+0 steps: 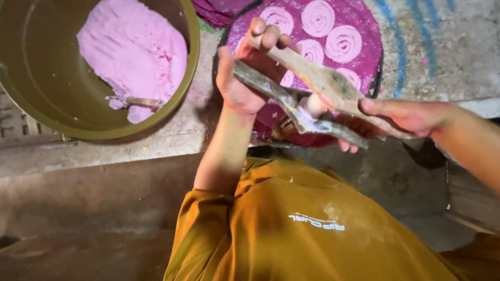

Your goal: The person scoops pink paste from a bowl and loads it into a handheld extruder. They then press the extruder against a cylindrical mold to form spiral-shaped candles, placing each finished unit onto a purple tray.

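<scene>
While you're gripping the wooden press [312, 96] w/ both hands over the round mat [364, 62], your left hand [245, 73] is closing round one handle, your right hand [401, 117] clasping the other; pink dough [135, 49] is sitting in the bowl [47, 93] nearby.

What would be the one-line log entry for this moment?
left hand: holds press handles | right hand: holds press | round mat: pink spirals | bowl: pink dough
</scene>
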